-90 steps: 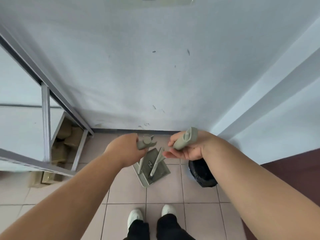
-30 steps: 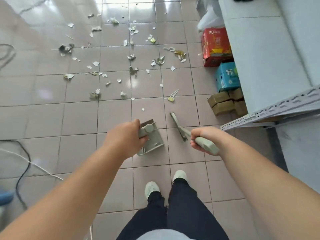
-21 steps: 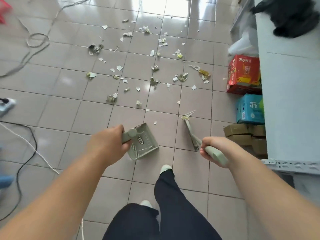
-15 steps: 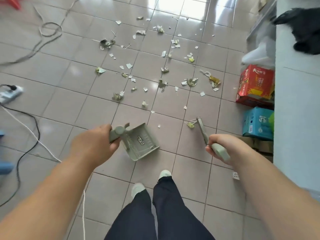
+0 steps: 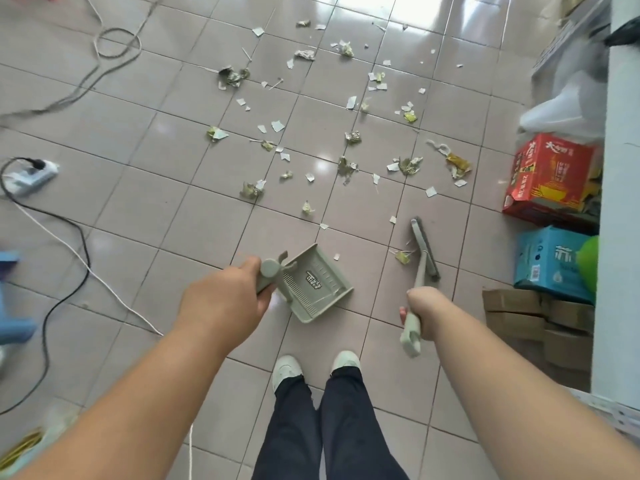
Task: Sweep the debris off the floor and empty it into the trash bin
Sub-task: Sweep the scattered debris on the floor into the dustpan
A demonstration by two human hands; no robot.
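Observation:
My left hand (image 5: 225, 299) grips the handle of a grey-green dustpan (image 5: 313, 282), held low over the tiled floor with its tray empty. My right hand (image 5: 424, 311) grips the handle of a matching small broom (image 5: 424, 247), whose bristle head points away from me beside a yellow scrap (image 5: 401, 256). Several torn paper bits and crumpled wrappers (image 5: 346, 166) lie scattered over the tiles ahead of both tools. No trash bin is in view.
A red carton (image 5: 550, 174), a blue carton (image 5: 550, 261) and brown boxes (image 5: 540, 317) line the right side beside a pale shelf unit (image 5: 620, 237). A power strip (image 5: 29, 174) with black and white cables (image 5: 69, 247) lies on the left. My shoes (image 5: 287, 370) stand just behind the dustpan.
I turned from the wall and bin toward the littered floor and stepped forward. Both hands kept their tools; the dustpan and broom now sit closer to the debris.

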